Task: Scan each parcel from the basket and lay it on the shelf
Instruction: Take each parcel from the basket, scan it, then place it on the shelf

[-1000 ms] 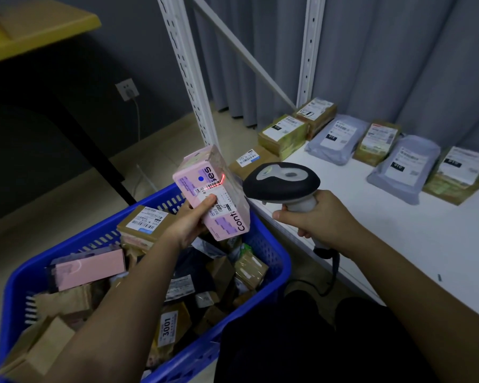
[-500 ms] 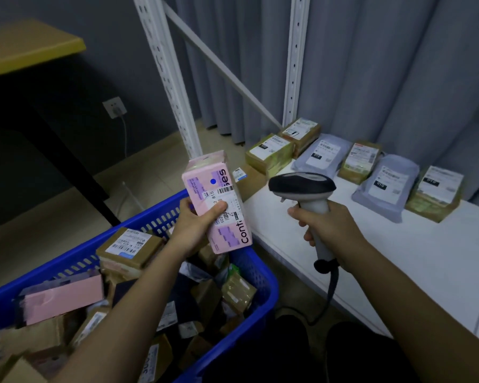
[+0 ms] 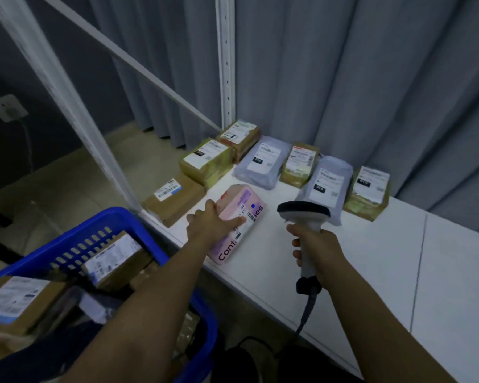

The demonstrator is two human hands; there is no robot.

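Left hand (image 3: 210,225): lies flat on top of the pink parcel, fingers (image 3: 234,223) spread over its label rather than curled around it; whether they press or only rest, I cannot tell
Pink parcel (image 3: 239,217): lies on the white shelf near its front edge, long side angled away from the person, printed face up with a barcode label and a blue dot showing
Right hand (image 3: 315,248): wrapped tightly around the grip of the scanner, fingers closed on it
Scanner (image 3: 304,214): held upright above the shelf, dark head up, just right of the pink parcel and apart from it; its cable hangs down off the front edge
Shelf (image 3: 371,266): white board with a white upright post at the back
Other parcels: a row along the back, brown boxes (image 3: 208,161) and grey mailer bags (image 3: 263,161) side by side, each with a white label up; one flat brown box (image 3: 174,199) sits at the left end, just beside the pink parcel
Basket (image 3: 114,217): blue, at lower left beside the shelf, holding more brown labelled boxes
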